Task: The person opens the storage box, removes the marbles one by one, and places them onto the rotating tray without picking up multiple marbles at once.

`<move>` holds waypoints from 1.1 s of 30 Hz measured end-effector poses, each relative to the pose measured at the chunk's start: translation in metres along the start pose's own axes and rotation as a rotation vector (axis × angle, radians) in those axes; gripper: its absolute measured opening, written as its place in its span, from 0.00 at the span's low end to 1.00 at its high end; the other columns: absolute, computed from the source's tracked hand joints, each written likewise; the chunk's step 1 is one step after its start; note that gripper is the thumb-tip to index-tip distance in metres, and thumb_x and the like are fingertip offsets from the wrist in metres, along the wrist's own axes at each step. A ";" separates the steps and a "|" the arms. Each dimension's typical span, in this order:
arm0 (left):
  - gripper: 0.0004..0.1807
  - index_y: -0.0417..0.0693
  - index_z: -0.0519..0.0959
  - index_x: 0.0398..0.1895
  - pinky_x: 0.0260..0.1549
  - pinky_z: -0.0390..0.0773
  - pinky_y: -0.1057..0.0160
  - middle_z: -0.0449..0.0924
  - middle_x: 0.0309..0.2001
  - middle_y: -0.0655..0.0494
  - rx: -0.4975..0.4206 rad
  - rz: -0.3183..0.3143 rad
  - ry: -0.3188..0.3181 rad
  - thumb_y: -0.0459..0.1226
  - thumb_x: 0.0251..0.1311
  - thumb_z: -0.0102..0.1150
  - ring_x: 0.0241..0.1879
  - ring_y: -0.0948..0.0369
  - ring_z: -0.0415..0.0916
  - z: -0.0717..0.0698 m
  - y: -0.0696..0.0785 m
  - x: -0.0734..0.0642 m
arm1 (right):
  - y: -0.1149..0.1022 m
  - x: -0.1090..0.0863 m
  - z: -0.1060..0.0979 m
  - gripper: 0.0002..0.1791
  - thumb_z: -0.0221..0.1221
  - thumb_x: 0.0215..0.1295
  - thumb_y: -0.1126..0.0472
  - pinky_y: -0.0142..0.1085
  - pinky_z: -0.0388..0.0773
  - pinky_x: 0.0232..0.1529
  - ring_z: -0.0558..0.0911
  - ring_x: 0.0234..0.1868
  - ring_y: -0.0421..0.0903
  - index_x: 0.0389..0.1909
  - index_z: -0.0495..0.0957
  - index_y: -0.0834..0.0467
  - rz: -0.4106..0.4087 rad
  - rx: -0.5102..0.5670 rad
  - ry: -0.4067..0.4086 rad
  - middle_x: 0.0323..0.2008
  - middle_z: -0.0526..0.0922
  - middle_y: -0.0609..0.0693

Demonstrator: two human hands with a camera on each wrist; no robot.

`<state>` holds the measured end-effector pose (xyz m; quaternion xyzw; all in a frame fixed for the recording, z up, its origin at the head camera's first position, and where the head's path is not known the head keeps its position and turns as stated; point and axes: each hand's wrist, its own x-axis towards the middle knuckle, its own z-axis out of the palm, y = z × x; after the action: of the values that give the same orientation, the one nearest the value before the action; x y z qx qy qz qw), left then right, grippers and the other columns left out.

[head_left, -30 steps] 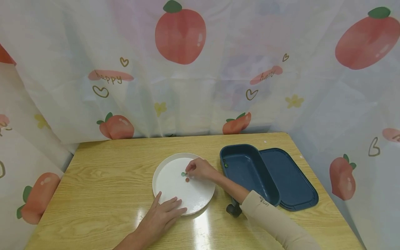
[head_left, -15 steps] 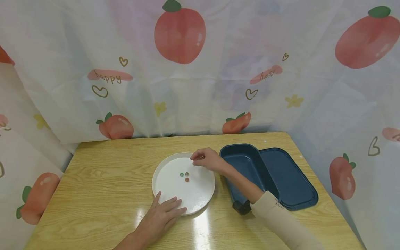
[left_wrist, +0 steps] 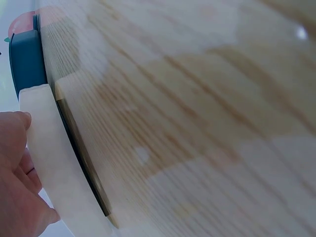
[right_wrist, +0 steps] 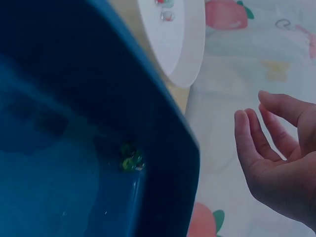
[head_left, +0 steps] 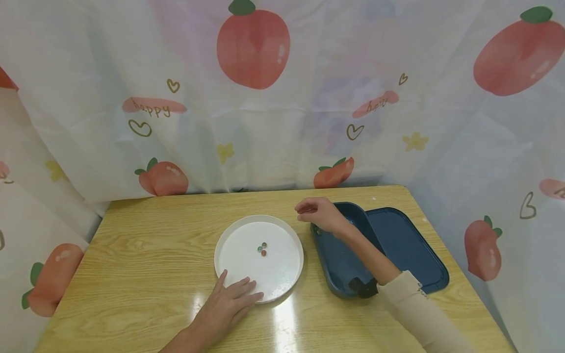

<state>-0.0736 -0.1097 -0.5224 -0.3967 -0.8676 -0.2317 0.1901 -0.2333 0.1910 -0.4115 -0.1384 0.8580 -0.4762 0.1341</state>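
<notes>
Three small glass marbles (head_left: 263,252), one reddish, one pale green and one darker, lie close together in a round white tray (head_left: 289,274). My left hand (head_left: 227,304) rests at the tray's near left rim with its fingers spread over the edge. In the left wrist view, fingertips touch the tray's side (left_wrist: 54,148). Above the far left corner of a dark blue bin (head_left: 346,274), my right hand (head_left: 322,213) hangs with loosely bent fingers. The right wrist view shows a gap between its thumb and fingers (right_wrist: 244,133), with nothing held. Green marbles (right_wrist: 131,160) sit in the bin's corner.
A flat blue lid (head_left: 408,245) lies to the right of the bin, partly under its edge. The wooden table (head_left: 154,255) ends at a printed fabric curtain (head_left: 273,142) behind. A black wrist-camera mount (head_left: 364,288) hangs below my right forearm.
My right hand has moved from the marbles up and right, over to the bin. The marbles have drawn slightly closer together, the pale green one shifting right. My left hand has stayed put.
</notes>
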 end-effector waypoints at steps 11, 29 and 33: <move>0.18 0.56 0.85 0.51 0.54 0.65 0.27 0.84 0.53 0.50 -0.005 -0.003 0.010 0.36 0.55 0.69 0.56 0.52 0.79 0.001 0.000 -0.001 | 0.029 -0.006 -0.021 0.14 0.63 0.68 0.65 0.53 0.76 0.54 0.82 0.51 0.57 0.51 0.80 0.67 0.028 0.004 0.013 0.48 0.83 0.61; 0.17 0.57 0.85 0.50 0.53 0.65 0.27 0.84 0.53 0.51 0.014 -0.005 -0.002 0.36 0.55 0.69 0.55 0.53 0.80 0.001 0.000 0.000 | 0.073 -0.005 -0.031 0.10 0.63 0.66 0.65 0.46 0.79 0.48 0.83 0.44 0.52 0.45 0.84 0.67 0.163 -0.161 -0.037 0.43 0.86 0.57; 0.18 0.57 0.84 0.50 0.53 0.65 0.27 0.84 0.53 0.51 0.018 -0.006 -0.008 0.36 0.55 0.68 0.56 0.53 0.80 0.001 0.000 0.000 | 0.079 -0.001 -0.030 0.10 0.64 0.65 0.66 0.43 0.79 0.45 0.83 0.42 0.49 0.44 0.84 0.66 0.198 -0.170 -0.044 0.43 0.85 0.56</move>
<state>-0.0735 -0.1092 -0.5230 -0.3933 -0.8716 -0.2230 0.1896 -0.2524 0.2552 -0.4636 -0.0746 0.9015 -0.3830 0.1871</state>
